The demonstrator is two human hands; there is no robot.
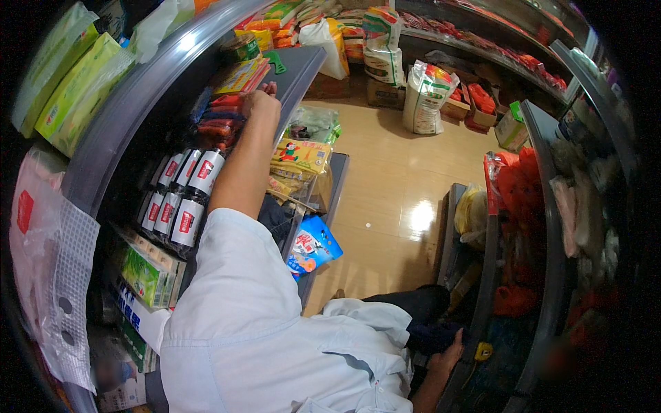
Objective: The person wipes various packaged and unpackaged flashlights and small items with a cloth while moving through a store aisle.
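Note:
My left arm stretches forward over the left shelf. My left hand (261, 100) is at a stack of red and dark packets (222, 116), its fingers curled; whether it grips one is hidden. Just beyond it lie yellow and pink flat packs (245, 75) and a green plastic piece (275, 62). Wrapped black rolls with white-and-red labels (186, 222) stand nearer, to the left of my forearm. Low on the right, my right hand (446, 359) is beside a dark navy cloth-like item (434, 335) and the right shelf's edge; its grip is unclear.
A blue detergent-like bag (312, 245) and yellow packages (299, 155) sit on the left unit's lower shelf. Tissue packs (142, 276) are nearby. A yellow tape measure (483, 351) hangs at the right shelf. Large sacks (426, 98) stand across the tiled floor (384, 191).

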